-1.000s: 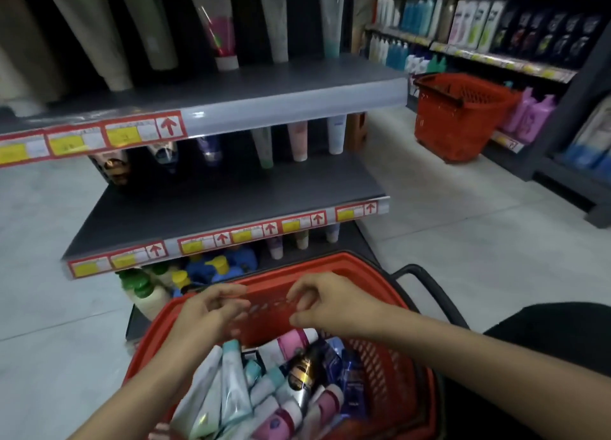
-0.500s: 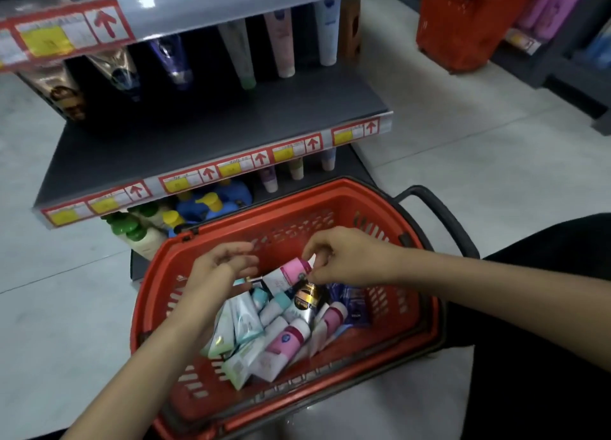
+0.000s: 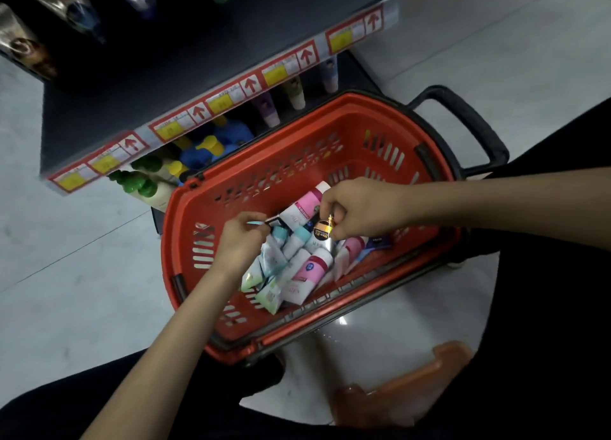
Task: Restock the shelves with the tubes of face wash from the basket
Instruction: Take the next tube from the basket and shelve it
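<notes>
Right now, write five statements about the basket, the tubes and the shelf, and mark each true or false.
1. The basket is red with a black handle. True.
2. The basket is empty. False: many tubes lie in it.
3. The basket stands on the shelf. False: it stands on the floor in front of the shelf.
4. The left grip and the right grip both reach into the basket. True.
5. The price tags carry blue arrows. False: the arrows are red.

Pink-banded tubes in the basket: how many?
3: top tube beside the right hand, middle tube mid-pile, right tube past the gold-capped tube. Others may be buried.
</notes>
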Demonstrator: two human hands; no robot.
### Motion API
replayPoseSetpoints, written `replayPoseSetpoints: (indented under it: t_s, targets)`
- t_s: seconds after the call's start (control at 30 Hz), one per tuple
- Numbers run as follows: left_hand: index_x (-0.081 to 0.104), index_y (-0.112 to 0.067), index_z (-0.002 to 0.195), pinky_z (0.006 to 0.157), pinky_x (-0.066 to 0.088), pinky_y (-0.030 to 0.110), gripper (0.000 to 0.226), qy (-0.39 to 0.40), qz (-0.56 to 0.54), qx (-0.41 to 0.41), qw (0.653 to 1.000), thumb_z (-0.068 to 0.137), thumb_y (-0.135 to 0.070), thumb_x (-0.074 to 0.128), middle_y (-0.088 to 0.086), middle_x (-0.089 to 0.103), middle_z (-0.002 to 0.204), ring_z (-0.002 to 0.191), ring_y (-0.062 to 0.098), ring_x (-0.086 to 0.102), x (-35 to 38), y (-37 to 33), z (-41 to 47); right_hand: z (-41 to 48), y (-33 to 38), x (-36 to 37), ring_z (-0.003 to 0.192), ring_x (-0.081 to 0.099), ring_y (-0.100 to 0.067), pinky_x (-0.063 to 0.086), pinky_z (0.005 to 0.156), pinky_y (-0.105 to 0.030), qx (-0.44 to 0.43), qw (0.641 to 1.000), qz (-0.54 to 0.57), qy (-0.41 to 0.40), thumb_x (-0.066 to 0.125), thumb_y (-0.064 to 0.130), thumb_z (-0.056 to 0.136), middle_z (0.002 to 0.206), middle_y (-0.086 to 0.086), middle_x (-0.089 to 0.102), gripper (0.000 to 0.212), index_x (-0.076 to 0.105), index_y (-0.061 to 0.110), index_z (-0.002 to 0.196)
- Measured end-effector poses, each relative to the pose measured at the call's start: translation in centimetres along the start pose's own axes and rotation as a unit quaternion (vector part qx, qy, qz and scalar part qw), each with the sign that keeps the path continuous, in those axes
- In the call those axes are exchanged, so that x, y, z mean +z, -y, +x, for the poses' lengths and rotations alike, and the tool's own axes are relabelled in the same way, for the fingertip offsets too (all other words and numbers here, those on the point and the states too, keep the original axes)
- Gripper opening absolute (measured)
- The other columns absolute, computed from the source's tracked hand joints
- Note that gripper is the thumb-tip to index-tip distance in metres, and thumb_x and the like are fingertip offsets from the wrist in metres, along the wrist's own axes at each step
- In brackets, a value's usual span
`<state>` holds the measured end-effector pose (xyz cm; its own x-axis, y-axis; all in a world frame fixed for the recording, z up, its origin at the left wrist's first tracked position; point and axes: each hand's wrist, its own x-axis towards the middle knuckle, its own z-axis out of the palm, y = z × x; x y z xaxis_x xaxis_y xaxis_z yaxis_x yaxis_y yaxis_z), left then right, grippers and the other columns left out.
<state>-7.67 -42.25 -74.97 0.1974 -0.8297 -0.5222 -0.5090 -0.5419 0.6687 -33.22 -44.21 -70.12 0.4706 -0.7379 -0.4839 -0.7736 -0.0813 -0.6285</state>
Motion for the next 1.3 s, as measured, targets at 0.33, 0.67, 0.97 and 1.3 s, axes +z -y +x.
replayPoseSetpoints:
  t_s: [0.33, 0.67, 0.97, 1.3]
  targets:
    - [0.065, -0.008, 0.123, 0.082, 0.057, 0.045, 0.045, -0.04, 0.377, -0.009, 0.925, 0.091, -0.04, 0.059, 0.018, 0.072, 0.114, 0.101, 0.039, 0.069, 0.0, 7.6, 3.9, -0.1, -0.5, -0.2, 0.076, 0.065, -0.013, 0.05, 0.066, -0.027, 0.009, 1.0, -0.013, 0.0, 0.08, 0.022, 0.086, 0.088, 0.003, 0.07, 0.032, 0.07, 0.019, 0.116]
    - [0.049, -0.008, 0.131, 0.086, 0.059, 0.053, 0.045, -0.085, 0.528, 0.017, 0.845, 0.095, -0.033, 0.062, 0.021, 0.057, 0.127, 0.118, 0.043, 0.059, 0.4, 7.9, 5.1, 0.5, -1.9, -0.6, 0.083, 0.067, -0.02, 0.045, 0.061, -0.025, 0.029, 0.998, -0.056, -0.001, 0.077, 0.02, 0.086, 0.09, -0.001, 0.072, 0.029, 0.068, 0.017, 0.113]
    - [0.054, -0.013, 0.137, 0.097, 0.047, 0.049, 0.051, -0.083, 0.594, 0.163, 0.783, 0.094, -0.04, 0.062, 0.017, 0.057, 0.127, 0.118, 0.038, 0.055, 2.6, 5.8, 5.1, 0.6, -2.5, -1.4, 0.089, 0.068, -0.025, 0.054, 0.076, -0.034, 0.042, 0.995, -0.084, -0.019, 0.075, 0.021, 0.088, 0.097, -0.006, 0.073, 0.025, 0.07, 0.015, 0.111]
    - [0.055, -0.012, 0.136, 0.094, 0.052, 0.052, 0.047, 0.003, 0.45, 0.117, 0.885, 0.1, -0.04, 0.064, 0.017, 0.057, 0.132, 0.119, 0.042, 0.06, 7.8, 2.5, 9.0, 0.5, -2.8, -2.0, 0.09, 0.07, -0.03, 0.058, 0.076, -0.039, 0.039, 0.994, -0.098, -0.013, 0.069, 0.019, 0.09, 0.1, -0.01, 0.073, 0.025, 0.07, 0.012, 0.114]
